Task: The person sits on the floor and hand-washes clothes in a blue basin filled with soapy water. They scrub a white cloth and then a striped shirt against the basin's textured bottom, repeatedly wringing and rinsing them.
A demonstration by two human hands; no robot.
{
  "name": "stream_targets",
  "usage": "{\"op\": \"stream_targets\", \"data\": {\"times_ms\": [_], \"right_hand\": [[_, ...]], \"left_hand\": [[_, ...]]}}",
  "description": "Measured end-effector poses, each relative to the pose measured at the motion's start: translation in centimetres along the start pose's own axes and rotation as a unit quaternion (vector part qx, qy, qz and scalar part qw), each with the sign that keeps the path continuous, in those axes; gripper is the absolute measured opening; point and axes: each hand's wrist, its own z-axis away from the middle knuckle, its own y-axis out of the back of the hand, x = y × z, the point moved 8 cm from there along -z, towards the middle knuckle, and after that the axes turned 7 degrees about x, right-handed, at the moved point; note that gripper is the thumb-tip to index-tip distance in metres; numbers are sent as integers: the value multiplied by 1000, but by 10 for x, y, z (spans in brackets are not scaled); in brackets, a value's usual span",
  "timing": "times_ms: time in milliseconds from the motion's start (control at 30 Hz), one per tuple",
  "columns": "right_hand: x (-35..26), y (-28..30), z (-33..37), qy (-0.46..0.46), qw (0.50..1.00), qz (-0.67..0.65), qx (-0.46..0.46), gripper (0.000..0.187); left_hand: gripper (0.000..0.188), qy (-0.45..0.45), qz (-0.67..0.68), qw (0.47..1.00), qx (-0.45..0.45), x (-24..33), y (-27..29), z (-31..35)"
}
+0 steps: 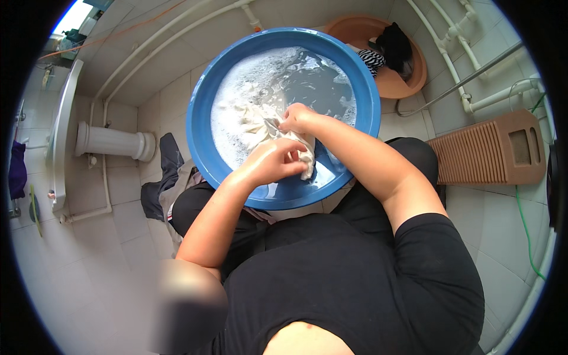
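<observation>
Suds (228,133) crowd the left side of the blue basin (199,118), grey water (316,83) showing through to the upper right, and here are both hands at work inside the rim! White cloth (255,123) sits bunched in the basin, part in the foam, its near end trailing between the hands. Right hand (297,117) has it, fingertips pinched down on a fold! Left hand (273,163) is nearer the body, over the cloth, fingers loosely curled, thumb standing well apart from them. Beyond the basin, an orange-brown tub (390,89) carries dark clothing (395,47) and a striped piece (373,60); out right, a brown washboard (473,154), ridges showing, lies beside the knee.
</observation>
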Motion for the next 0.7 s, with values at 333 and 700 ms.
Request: {"op": "stream_targets", "data": {"times_ms": [333, 700], "right_hand": [[-31, 18, 21, 18, 1000, 19, 17, 36], [-44, 110, 37, 55, 841, -528, -104, 12]], "left_hand": [[15, 22, 118, 971, 207, -88, 63, -53], [49, 80, -124, 989, -7, -136, 49, -87]]}}
